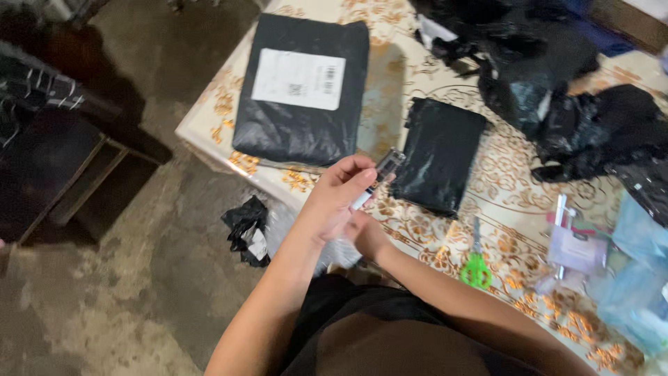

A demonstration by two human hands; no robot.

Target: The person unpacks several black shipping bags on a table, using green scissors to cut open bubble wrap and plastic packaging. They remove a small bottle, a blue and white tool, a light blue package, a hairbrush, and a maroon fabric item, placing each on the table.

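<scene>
**Slim dark tube held over the near table edge**

Item: a slim dark tube (pixel 379 175) with a pale lower barrel, possibly a pen or a cosmetic stick; its kind could not be told. It was held upright-tilted above the near edge of the table (pixel 424 69), not resting on it.

Left hand (pixel 337 198): fingers closed around the tube, thumb and fingertips pinching it near its middle.

Right hand (pixel 365 237): lay just below and behind the left, mostly hidden; whether its fingers were curled or spread could not be told, though it seemed to meet the tube's lower end.

On the table: a small black pouch (pixel 438 153) just beyond the tube; a large black mailer bag with a white label (pixel 303 90) at the far left corner; a heap of crumpled black bags (pixel 557 83) along the far right; green-handled scissors (pixel 475 264) near the front edge; pale blue packets (pixel 637 278) at the right edge.

On the floor: a crumpled black wrapper (pixel 247 226) below the table's near edge.

Risk note: the tube hung over the edge rather than the tabletop, so a slipped pinch would likely send it to the floor. The low light and the clutter of black bags could make a dropped dark piece hard to find.
</scene>
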